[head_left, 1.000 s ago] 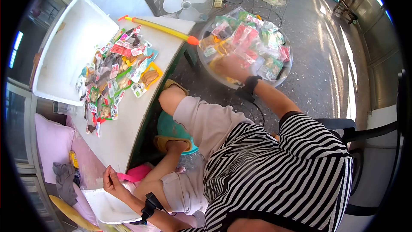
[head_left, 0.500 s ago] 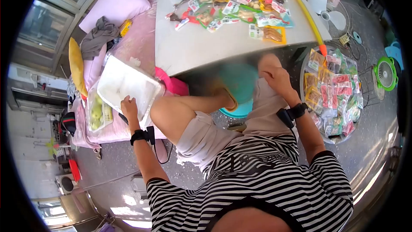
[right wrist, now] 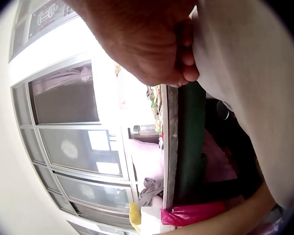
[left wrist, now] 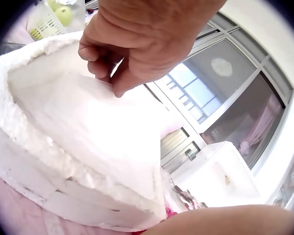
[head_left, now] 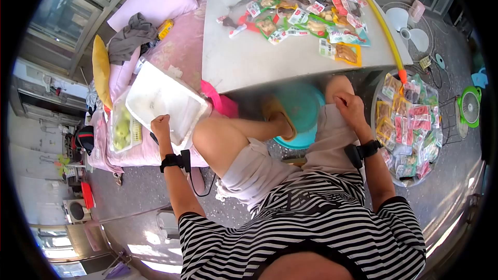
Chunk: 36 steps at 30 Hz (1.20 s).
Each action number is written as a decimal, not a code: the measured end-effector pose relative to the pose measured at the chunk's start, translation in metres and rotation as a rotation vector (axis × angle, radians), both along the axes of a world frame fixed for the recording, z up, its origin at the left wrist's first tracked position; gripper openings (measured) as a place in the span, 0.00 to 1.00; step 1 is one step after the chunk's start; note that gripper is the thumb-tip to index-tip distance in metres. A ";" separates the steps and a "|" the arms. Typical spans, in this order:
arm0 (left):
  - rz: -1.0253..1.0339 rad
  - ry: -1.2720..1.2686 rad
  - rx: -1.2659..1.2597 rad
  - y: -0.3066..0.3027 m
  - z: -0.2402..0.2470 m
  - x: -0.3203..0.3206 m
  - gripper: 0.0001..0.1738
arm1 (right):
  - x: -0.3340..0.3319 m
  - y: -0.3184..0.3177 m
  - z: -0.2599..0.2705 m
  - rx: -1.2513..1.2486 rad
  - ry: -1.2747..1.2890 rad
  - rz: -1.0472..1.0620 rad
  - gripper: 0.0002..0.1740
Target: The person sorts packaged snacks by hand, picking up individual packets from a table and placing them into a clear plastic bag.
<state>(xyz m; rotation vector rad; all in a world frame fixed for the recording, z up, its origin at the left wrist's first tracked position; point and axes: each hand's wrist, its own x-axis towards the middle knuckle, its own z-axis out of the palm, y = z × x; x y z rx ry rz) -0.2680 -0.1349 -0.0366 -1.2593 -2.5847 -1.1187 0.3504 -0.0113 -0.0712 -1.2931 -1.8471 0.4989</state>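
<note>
Over a white foam box (head_left: 155,101) hangs my left hand (head_left: 161,126), fingers curled in. In the left wrist view the thumb and fingertips of this hand (left wrist: 137,44) come close together, and a pale, translucent sheet (left wrist: 98,117) lies behind them against the box's inside. I cannot tell whether they pinch its edge. My right hand (head_left: 350,109) rests at the right knee (head_left: 340,85), fingers loosely curled. No object shows in it in the right wrist view, where it lies beside the pale trouser leg (right wrist: 245,73).
Several packaged foods (head_left: 311,21) lie on the white table (head_left: 244,65), beside a yellow hand pump (head_left: 384,28). A round basin (head_left: 374,109) of packets stands at the right. A teal stool (head_left: 306,109) is under the table edge. Green fruit (head_left: 122,129) sits in a basket beside the foam box.
The head view has swung left. My right hand has moved from the packets in the basin to the knee. My left hand has come over the foam box, its fingers curling further in.
</note>
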 end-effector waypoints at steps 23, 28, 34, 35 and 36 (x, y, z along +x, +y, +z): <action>-0.729 -0.287 0.117 0.148 0.035 0.273 0.13 | -0.123 0.054 0.084 -0.740 0.546 0.462 0.16; -0.788 -0.213 0.204 0.143 0.028 0.288 0.13 | -0.168 0.067 0.061 -0.815 0.708 0.380 0.12; -0.743 -0.080 0.324 0.144 0.036 0.293 0.09 | -0.175 0.071 0.059 -0.739 0.778 0.244 0.08; -0.749 -0.064 0.317 0.142 0.041 0.298 0.09 | -0.175 0.070 0.060 -0.725 0.804 0.243 0.08; -0.756 -0.047 0.311 0.139 0.048 0.303 0.10 | -0.175 0.070 0.062 -0.709 0.830 0.243 0.08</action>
